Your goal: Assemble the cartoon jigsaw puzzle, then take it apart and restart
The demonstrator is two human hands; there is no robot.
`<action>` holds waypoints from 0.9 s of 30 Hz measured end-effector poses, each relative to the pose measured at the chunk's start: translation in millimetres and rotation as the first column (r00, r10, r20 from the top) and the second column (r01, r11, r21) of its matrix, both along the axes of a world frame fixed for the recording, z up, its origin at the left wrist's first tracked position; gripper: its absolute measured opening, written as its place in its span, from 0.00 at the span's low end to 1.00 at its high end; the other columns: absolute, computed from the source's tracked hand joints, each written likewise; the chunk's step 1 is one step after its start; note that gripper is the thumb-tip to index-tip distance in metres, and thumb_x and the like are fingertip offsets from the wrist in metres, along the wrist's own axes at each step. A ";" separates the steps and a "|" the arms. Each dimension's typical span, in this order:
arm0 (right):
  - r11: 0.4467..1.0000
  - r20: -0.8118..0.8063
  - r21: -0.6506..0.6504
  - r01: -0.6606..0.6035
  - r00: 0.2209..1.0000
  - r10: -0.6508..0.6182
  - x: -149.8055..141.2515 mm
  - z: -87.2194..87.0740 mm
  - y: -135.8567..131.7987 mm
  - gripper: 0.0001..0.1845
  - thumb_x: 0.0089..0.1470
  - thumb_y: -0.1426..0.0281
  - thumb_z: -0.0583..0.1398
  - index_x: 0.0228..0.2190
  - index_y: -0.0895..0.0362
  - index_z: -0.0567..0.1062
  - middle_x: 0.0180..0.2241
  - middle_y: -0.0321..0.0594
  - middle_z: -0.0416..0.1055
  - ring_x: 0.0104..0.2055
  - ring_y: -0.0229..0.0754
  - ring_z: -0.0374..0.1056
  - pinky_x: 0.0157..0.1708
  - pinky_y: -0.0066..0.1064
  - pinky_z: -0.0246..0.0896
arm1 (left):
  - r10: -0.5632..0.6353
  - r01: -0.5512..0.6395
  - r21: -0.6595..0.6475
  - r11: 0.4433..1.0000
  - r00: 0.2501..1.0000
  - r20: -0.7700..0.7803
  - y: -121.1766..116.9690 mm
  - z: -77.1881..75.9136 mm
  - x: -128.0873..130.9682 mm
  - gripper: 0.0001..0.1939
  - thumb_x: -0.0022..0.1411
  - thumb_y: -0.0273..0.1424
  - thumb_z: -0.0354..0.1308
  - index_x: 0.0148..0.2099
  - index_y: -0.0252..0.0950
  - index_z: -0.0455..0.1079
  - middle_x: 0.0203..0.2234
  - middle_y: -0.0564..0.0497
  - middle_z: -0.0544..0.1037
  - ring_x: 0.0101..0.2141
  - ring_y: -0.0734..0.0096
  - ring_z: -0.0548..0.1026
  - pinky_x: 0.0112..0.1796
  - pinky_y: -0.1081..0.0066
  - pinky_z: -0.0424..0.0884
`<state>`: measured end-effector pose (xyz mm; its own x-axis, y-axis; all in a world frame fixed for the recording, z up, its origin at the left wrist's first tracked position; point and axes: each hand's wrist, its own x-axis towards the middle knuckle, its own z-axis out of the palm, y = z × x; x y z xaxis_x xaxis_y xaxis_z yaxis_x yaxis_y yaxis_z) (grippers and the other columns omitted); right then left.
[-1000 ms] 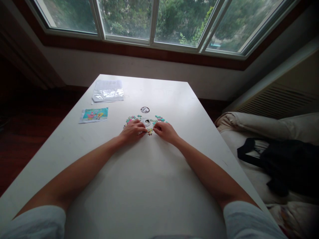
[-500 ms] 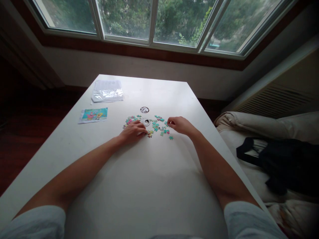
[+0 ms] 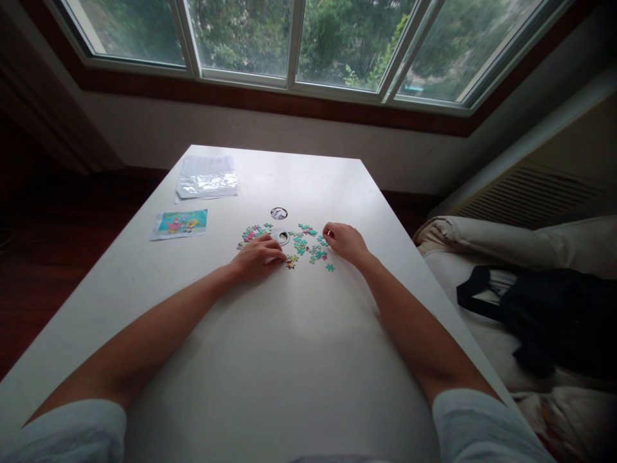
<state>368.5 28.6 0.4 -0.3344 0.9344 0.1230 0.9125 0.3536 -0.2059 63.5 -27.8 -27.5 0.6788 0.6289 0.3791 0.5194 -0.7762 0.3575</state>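
Small jigsaw puzzle pieces (image 3: pixel 303 244), mostly turquoise and green, lie scattered in the middle of a white table (image 3: pixel 270 360). My left hand (image 3: pixel 259 258) rests at the left of the spread, its fingertips curled at a small yellow cluster of puzzle pieces (image 3: pixel 292 261); whether it grips one is hidden. At the right edge of the pieces is my right hand (image 3: pixel 344 241), thumb and forefinger pinched together; anything between them is too small to make out. Pink and green puzzle pieces (image 3: pixel 250 233) lie beyond my left hand. A single turquoise puzzle piece (image 3: pixel 330 267) sits nearest me.
A round cable hole (image 3: pixel 279 213) opens in the tabletop, with a ring-shaped white cover (image 3: pixel 281 237) just nearer me. To the left lie a cartoon picture sheet (image 3: pixel 180 223) and a clear plastic bag (image 3: pixel 207 177). Dark clothing (image 3: pixel 554 308) lies on the sofa at the right.
My right hand has shifted slightly left and away from me, still pinched. My left hand stays almost in place at the yellow cluster.
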 end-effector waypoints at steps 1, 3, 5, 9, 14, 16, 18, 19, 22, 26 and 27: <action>0.999 -0.018 0.034 0.001 1.000 0.000 -1.0 -3.7 0.8 0.08 0.61 0.70 0.58 0.38 0.53 0.78 0.38 0.41 0.77 0.39 0.43 0.68 0.36 0.32 0.56 | 0.006 -0.006 -0.005 1.000 1.000 0.008 0.4 -0.4 -0.2 0.13 0.69 0.29 0.55 0.46 0.42 0.81 0.40 0.47 0.81 0.44 0.61 0.72 0.47 0.62 0.69; 0.997 -0.044 0.074 0.003 0.999 0.000 -0.8 -10.5 3.1 0.09 0.62 0.72 0.57 0.38 0.54 0.78 0.39 0.43 0.77 0.42 0.44 0.68 0.39 0.33 0.57 | 0.042 -0.042 -0.004 0.999 0.999 0.029 1.9 -1.2 -1.4 0.13 0.69 0.29 0.54 0.45 0.42 0.81 0.40 0.47 0.81 0.44 0.61 0.72 0.47 0.62 0.69; 0.997 -0.059 0.072 -0.002 0.998 0.006 1.8 -16.2 6.1 0.09 0.61 0.73 0.57 0.38 0.54 0.78 0.39 0.43 0.76 0.43 0.45 0.67 0.41 0.33 0.58 | 0.107 -0.107 0.011 0.994 0.993 0.050 4.1 -1.7 -4.2 0.13 0.68 0.28 0.54 0.45 0.42 0.81 0.40 0.48 0.81 0.43 0.61 0.72 0.48 0.61 0.69; 0.997 -0.093 0.061 -0.036 0.995 0.042 7.5 -23.1 11.4 0.09 0.60 0.74 0.57 0.37 0.54 0.78 0.38 0.41 0.76 0.42 0.44 0.68 0.42 0.32 0.58 | 0.285 -0.289 0.025 0.957 0.954 0.089 11.1 -1.4 -15.3 0.12 0.67 0.28 0.56 0.44 0.41 0.80 0.41 0.48 0.81 0.43 0.60 0.72 0.50 0.59 0.69; 0.998 -0.126 0.051 -0.046 0.991 0.052 8.0 -27.3 12.7 0.09 0.58 0.74 0.58 0.37 0.54 0.78 0.38 0.41 0.76 0.40 0.43 0.68 0.41 0.31 0.58 | 0.545 -0.550 -0.001 0.835 0.828 0.133 26.6 -4.8 -39.4 0.12 0.66 0.29 0.55 0.43 0.40 0.81 0.41 0.48 0.80 0.45 0.57 0.71 0.53 0.56 0.67; 0.997 -0.151 0.040 -0.067 0.986 0.072 7.4 -29.7 12.9 0.09 0.58 0.74 0.59 0.37 0.54 0.78 0.38 0.40 0.75 0.38 0.42 0.67 0.40 0.31 0.58 | 0.612 -0.614 -0.032 0.789 0.778 0.143 33.5 -8.1 -49.1 0.12 0.65 0.30 0.55 0.43 0.40 0.81 0.41 0.47 0.80 0.46 0.56 0.71 0.54 0.56 0.66; 0.995 -0.184 0.042 -0.094 0.978 0.100 6.8 -32.7 13.3 0.09 0.57 0.74 0.59 0.37 0.54 0.78 0.37 0.40 0.75 0.38 0.41 0.67 0.40 0.30 0.58 | 0.661 -0.659 -0.067 0.749 0.738 0.138 39.2 -11.7 -56.2 0.13 0.65 0.30 0.54 0.42 0.39 0.80 0.41 0.46 0.80 0.47 0.56 0.71 0.55 0.56 0.66; 0.993 -0.200 0.049 -0.103 0.973 0.111 6.4 -34.2 13.4 0.09 0.57 0.75 0.58 0.37 0.54 0.78 0.37 0.40 0.75 0.37 0.41 0.67 0.40 0.30 0.58 | 0.678 -0.673 -0.084 0.735 0.723 0.132 41.3 -13.5 -58.4 0.13 0.64 0.29 0.54 0.43 0.39 0.80 0.42 0.46 0.79 0.47 0.55 0.72 0.55 0.56 0.67; 0.989 -0.242 0.083 -0.124 0.960 0.140 4.3 -37.8 12.3 0.10 0.56 0.76 0.58 0.37 0.54 0.78 0.35 0.40 0.74 0.37 0.42 0.66 0.41 0.31 0.58 | 0.682 -0.674 -0.107 0.731 0.722 0.117 44.7 -17.7 -60.0 0.15 0.64 0.29 0.52 0.46 0.38 0.79 0.45 0.46 0.80 0.48 0.56 0.72 0.56 0.56 0.67; 0.979 -0.269 0.136 -0.150 0.946 0.183 -3.6 -36.4 5.8 0.10 0.57 0.75 0.57 0.37 0.55 0.78 0.35 0.41 0.74 0.38 0.43 0.66 0.43 0.32 0.58 | 0.614 -0.606 -0.105 0.789 0.782 0.109 45.8 -21.6 -56.7 0.18 0.67 0.31 0.49 0.52 0.38 0.77 0.51 0.47 0.79 0.53 0.58 0.73 0.59 0.57 0.65; 0.976 -0.264 0.147 -0.163 0.944 0.198 -6.6 -35.0 3.5 0.10 0.58 0.74 0.57 0.37 0.55 0.78 0.35 0.41 0.73 0.39 0.44 0.66 0.44 0.33 0.58 | 0.599 -0.590 -0.106 0.800 0.794 0.102 46.1 -22.5 -56.2 0.19 0.67 0.31 0.49 0.54 0.38 0.76 0.52 0.47 0.79 0.53 0.58 0.73 0.60 0.57 0.65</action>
<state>361.9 32.0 -34.6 -0.4330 0.8336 0.3430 0.7443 0.5452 -0.3856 7.3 18.3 -50.0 0.1126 0.9193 0.3771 0.8187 -0.3009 0.4890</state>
